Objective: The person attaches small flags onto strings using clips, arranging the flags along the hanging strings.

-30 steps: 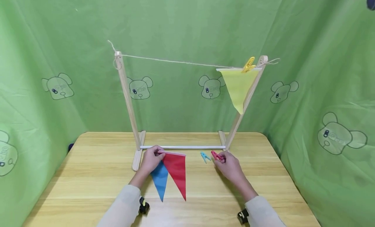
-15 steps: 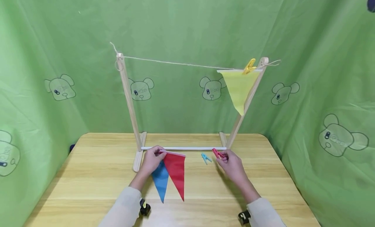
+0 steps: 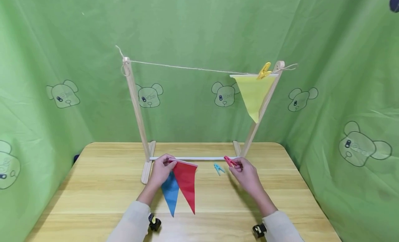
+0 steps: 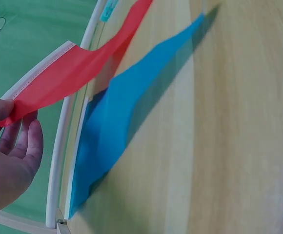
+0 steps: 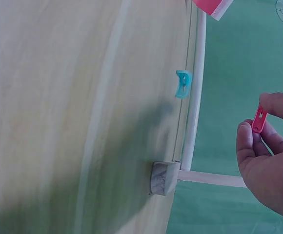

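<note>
My left hand [image 3: 161, 171] pinches the red triangular pennant [image 3: 186, 183] at one end of its white-edged top. In the left wrist view that red pennant [image 4: 58, 80] is raised off the tabletop, over the blue pennant [image 4: 117, 114], which lies on the wood. Between thumb and fingertips of my right hand [image 3: 246, 174] is a red clothespin [image 3: 230, 161], held above the table. A light-blue clothespin [image 3: 219, 169] rests on the table just left of it. Up on the string, a yellow clothespin [image 3: 264, 71] clips a yellow pennant [image 3: 254, 93] near the right post.
Twine [image 3: 187, 67] runs between a left wooden post [image 3: 136, 103] and a right wooden post [image 3: 265, 105]. A white rod [image 3: 199, 158] joins the posts low down, behind the hands. Green printed cloth [image 3: 193, 113] surrounds the wooden table [image 3: 103, 200].
My right hand has lifted the red clothespin slightly, away from the light-blue one. The red pennant's lower tip has swung a little to the left in my left hand.
</note>
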### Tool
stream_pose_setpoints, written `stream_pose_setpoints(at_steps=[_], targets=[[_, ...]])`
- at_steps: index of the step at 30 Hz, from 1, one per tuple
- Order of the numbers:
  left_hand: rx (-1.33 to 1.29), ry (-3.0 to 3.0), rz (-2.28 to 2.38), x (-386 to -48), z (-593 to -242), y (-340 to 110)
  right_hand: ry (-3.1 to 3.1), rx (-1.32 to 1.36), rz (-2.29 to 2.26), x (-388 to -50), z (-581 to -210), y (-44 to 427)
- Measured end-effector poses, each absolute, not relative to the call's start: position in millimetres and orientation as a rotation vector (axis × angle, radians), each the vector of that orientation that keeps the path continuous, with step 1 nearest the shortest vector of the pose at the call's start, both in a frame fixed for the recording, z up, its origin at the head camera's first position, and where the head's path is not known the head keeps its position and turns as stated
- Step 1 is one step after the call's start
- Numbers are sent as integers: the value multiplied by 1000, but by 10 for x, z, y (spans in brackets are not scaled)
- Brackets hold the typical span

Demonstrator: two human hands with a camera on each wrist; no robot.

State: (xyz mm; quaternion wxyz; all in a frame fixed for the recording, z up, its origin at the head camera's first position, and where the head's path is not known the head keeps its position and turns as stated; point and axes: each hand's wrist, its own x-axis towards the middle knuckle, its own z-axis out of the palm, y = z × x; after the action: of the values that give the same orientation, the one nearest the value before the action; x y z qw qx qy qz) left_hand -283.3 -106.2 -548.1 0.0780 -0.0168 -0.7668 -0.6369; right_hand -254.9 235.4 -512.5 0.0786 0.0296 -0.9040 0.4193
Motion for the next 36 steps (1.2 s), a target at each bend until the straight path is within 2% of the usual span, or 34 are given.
stream_pose_setpoints(at_steps=[15, 22, 28, 36], targets=[[-26, -2166, -2016, -2788, -5297, -974, -2682, 142, 1250, -2550, -4940, 2344], [-3, -2174, -2064, -2606, -4913, -921, -2667, 194, 1193, -2547, -4832, 2362], [6, -2154, -2053, -2743, -5073, -917, -2615, 227, 1170, -2559, -4785, 2375], [-23, -2089, -2092, -2732, -5000, -894, -2563, 253, 1150, -2547, -4689, 2366]])
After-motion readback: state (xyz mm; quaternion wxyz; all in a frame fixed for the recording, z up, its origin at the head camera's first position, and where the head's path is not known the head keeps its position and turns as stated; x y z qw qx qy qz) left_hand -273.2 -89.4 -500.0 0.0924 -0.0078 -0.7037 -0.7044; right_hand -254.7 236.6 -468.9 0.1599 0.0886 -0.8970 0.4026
